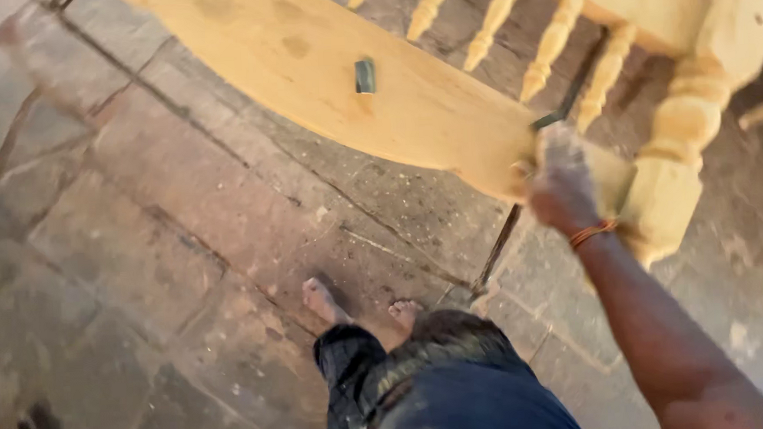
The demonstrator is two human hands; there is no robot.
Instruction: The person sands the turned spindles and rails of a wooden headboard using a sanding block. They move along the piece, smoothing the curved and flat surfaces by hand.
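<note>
Unpainted wooden frame (349,86), turned spindles (547,45) and corner post (698,111), spans 11 to 3 o'clock, lifted off floor. Right hand (563,183) clenched around rail end beside post; left hand out of view. Judgement: keep grip close to post, steady the long rail. Metal bracket (365,75) on rail. Stone-slab floor (140,253), dusty, cracked; bare feet (325,300) at 6 o'clock.

Right arm stretched forward, right hand (563,183) dusty, fingers curled in grip; bare feet (325,300) below.
</note>
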